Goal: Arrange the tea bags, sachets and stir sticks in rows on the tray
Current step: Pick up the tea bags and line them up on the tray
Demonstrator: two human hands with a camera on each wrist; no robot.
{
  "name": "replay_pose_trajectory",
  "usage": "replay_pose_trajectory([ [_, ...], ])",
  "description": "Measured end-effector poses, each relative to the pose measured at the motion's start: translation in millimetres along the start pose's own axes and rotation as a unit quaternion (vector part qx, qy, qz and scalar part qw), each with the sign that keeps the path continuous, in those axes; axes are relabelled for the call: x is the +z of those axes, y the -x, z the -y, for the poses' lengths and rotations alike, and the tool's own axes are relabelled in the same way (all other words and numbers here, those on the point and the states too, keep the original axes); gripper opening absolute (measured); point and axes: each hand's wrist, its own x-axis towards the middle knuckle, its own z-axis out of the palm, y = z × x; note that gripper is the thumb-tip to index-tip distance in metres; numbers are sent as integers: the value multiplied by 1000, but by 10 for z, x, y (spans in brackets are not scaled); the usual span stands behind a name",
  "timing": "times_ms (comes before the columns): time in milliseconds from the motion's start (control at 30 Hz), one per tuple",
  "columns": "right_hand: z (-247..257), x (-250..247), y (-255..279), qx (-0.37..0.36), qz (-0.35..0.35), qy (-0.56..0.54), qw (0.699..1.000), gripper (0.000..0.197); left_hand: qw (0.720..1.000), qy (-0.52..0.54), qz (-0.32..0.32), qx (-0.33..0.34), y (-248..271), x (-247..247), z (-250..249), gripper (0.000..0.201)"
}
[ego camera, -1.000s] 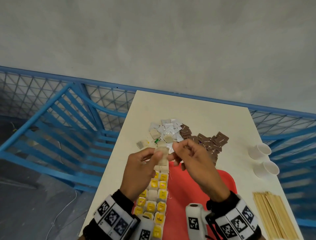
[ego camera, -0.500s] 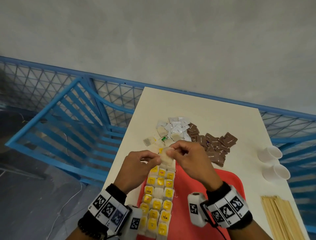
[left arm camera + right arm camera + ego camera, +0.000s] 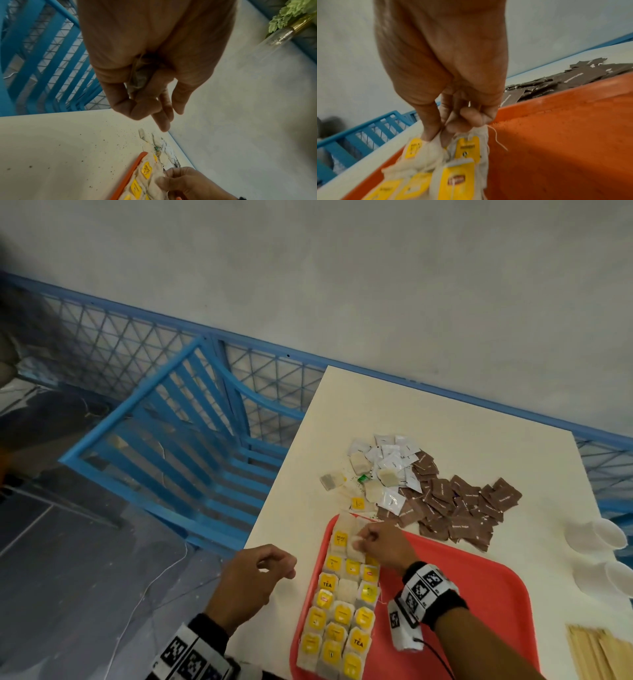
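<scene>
Head view: right hand (image 3: 380, 544) pinches a tea bag (image 3: 355, 542) at the tray's (image 3: 479, 594) far-left corner, extending the rows; left hand (image 3: 255, 571), left of tray, clutches a wrapper (image 3: 138, 77).

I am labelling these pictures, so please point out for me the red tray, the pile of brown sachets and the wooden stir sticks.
red tray (image 3: 479, 611), head view, on its bare floor.
brown sachets (image 3: 455, 508), head view, middle of the pile.
stir sticks (image 3: 597, 654), head view, middle of the visible bundle.
</scene>
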Motion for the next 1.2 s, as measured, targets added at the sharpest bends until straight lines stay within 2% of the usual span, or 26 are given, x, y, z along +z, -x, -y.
replay_pose_trajectory([
  [233, -15, 162, 93, 39, -112, -2, 993, 19, 1000, 2, -6, -2, -48, -22, 0, 17],
  [367, -80, 196, 153, 24, -156, 9, 987, 14, 995, 94, -20, -41, -73, 38, -58, 32],
  [433, -94, 231, 194, 10, -140, 33, 989, 10, 977, 195, -15, -83, -95, 56, -114, 44],
  [567, -75, 276, 230, -16, -82, 22, 996, 13, 904, 402, 22, -146, -128, 77, -218, 61],
  [700, 39, 69, 379, -25, -109, -41, 993, 13, 856, 486, 69, -160, -141, 134, -340, 70],
  [767, 192, -99, 570, -74, -113, -90, 987, 15, 837, 512, 100, -162, -134, 188, -412, 72],
  [867, 539, -331, 976, -195, -133, -121, 964, 10, 826, 523, 131, -164, -118, 330, -521, 73],
  [933, 741, -407, 1212, -244, -116, -88, 959, 8, 827, 518, 140, -169, -111, 454, -578, 76],
  [1000, 803, -387, 1332, -256, -99, 10, 962, 26, 815, 530, 157, -173, -94, 582, -626, 81],
  [1067, 745, -335, 1360, -238, -107, 97, 960, 40, 804, 541, 175, -175, -68, 695, -683, 83],
  [1133, 646, -328, 1376, -225, -118, 118, 960, 43, 803, 539, 188, -171, -45, 782, -712, 82],
  [1200, 556, -358, 1406, -230, -126, 116, 958, 36, 805, 532, 197, -173, -33, 835, -721, 79],
])
